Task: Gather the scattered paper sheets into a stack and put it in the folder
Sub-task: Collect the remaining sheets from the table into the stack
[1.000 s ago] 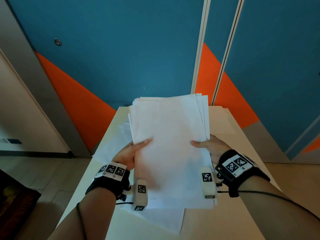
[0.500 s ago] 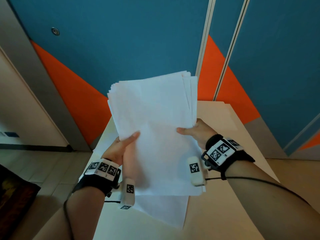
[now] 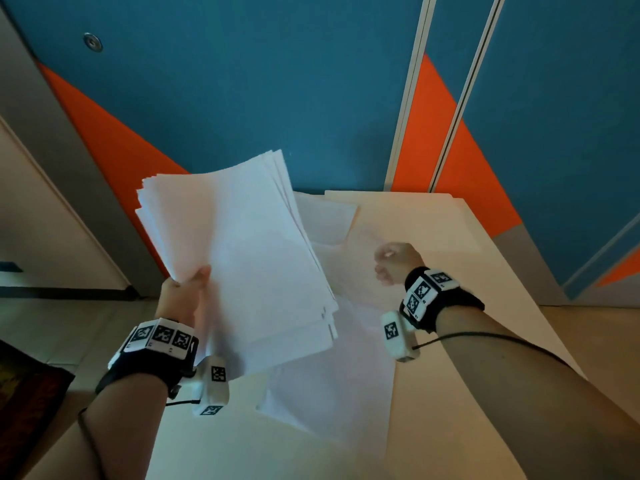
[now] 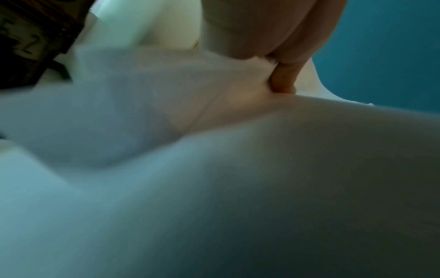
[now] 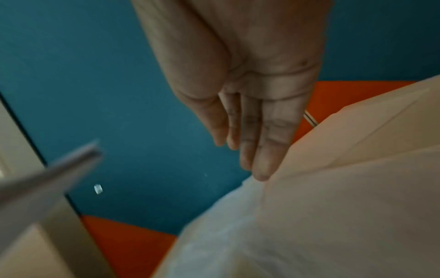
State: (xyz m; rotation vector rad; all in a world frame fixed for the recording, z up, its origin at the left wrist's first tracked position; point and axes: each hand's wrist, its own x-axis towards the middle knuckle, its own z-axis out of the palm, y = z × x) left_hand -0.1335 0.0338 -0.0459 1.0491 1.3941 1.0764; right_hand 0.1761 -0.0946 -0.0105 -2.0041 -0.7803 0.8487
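My left hand [image 3: 187, 289] grips a stack of white paper sheets [image 3: 249, 265] by its left edge and holds it tilted above the table's left side. In the left wrist view, a finger [image 4: 283, 80] presses into the stack [image 4: 238, 188]. A translucent folder [image 3: 332, 375] lies flat on the cream table [image 3: 467, 271], below and to the right of the stack. My right hand [image 3: 391, 263] hovers over the folder and holds nothing. Its fingers [image 5: 262, 150] are straight, with the tips near the folder [image 5: 309, 225]; I cannot tell whether they touch it.
A blue and orange wall [image 3: 277, 81] rises just behind the table's far edge. Tiled floor [image 3: 62, 323] and a dark object [image 3: 24, 393] lie to the left. The stack's edge [image 5: 47, 178] shows at the left of the right wrist view.
My right hand has let go of the stack and moved right, over the folder. My left hand has swung the stack to the left, uncovering the folder on the table.
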